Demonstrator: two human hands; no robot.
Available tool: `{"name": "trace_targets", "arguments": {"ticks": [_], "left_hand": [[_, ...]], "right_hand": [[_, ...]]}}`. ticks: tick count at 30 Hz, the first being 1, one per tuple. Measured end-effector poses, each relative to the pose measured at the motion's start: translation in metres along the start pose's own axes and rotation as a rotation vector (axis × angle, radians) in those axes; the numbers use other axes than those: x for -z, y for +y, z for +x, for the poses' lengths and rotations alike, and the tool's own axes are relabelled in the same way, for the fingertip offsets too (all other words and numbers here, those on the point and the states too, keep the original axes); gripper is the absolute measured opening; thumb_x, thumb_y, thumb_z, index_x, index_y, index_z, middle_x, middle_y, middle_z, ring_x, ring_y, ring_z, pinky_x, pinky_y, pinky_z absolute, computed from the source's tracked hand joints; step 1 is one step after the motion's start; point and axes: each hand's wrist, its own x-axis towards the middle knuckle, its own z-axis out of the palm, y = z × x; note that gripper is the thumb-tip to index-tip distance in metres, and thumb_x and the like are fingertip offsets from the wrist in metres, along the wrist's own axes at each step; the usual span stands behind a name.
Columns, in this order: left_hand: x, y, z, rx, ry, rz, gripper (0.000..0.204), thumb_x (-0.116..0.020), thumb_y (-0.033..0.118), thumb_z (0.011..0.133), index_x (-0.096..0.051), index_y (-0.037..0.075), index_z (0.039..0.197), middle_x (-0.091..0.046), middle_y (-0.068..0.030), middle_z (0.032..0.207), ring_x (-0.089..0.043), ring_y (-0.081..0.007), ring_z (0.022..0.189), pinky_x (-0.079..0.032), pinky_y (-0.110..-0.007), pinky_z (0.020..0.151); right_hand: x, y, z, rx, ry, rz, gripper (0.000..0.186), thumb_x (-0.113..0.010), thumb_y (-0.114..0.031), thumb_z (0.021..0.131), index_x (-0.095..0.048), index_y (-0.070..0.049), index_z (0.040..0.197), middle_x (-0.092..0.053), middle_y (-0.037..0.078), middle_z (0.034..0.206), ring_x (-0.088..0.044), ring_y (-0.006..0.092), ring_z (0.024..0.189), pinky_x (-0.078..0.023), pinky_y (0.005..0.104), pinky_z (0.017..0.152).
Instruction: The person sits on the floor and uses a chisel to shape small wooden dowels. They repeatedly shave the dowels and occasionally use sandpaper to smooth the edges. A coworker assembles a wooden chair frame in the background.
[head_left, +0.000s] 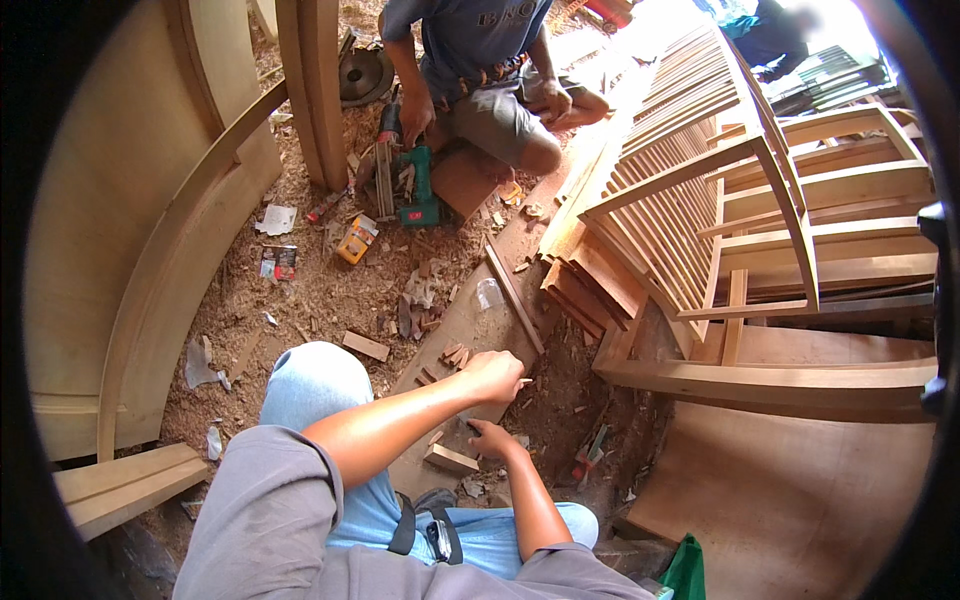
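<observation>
My left hand (490, 376) is closed round a small pale wood piece (524, 382), over a long board (433, 398) lying between my legs. Just below it, my right hand (489, 438) is partly curled at the board, its forefinger and thumb near a dark shape; what it holds is unclear. Several short sticks (454, 357) lie on the board by my left hand. A small wood block (450, 459) lies left of my right hand. A narrow dark strip (514, 298) rests along the board's far part.
A co-worker (470, 70) sits opposite with a hand on a green power tool (418, 200); a yellow box (357, 240) lies nearby. Curved panels (150, 200) stand left. Slatted frames (665, 180) and a large panel (770, 490) fill the right. Shavings (280, 320) litter the floor.
</observation>
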Motion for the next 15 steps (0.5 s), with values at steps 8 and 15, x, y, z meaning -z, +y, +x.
{"name": "trace_targets", "arguments": {"ticks": [8,15], "left_hand": [[0.001,0.0,0.0,0.004,-0.007,-0.001,0.026,-0.062,0.026,0.087,-0.073,0.002,0.088,-0.069,-0.0243,0.086,-0.068,-0.0425,0.086,-0.055,-0.052,0.077],[0.0013,-0.0001,-0.0003,-0.005,-0.002,0.002,0.029,-0.063,0.03,0.089,-0.073,0.002,0.088,-0.069,-0.0234,0.085,-0.068,-0.0424,0.086,-0.054,-0.052,0.077]], "right_hand": [[-0.0033,0.0045,0.0029,0.008,0.011,0.006,0.065,-0.066,-0.022,0.082,-0.049,-0.007,0.143,-0.057,0.024,0.136,-0.055,0.0366,0.126,-0.043,0.0411,0.105],[-0.004,0.0053,0.0024,0.028,0.027,-0.007,0.065,-0.067,-0.023,0.082,-0.05,-0.005,0.142,-0.057,0.025,0.135,-0.056,0.0378,0.125,-0.044,0.0429,0.105]]}}
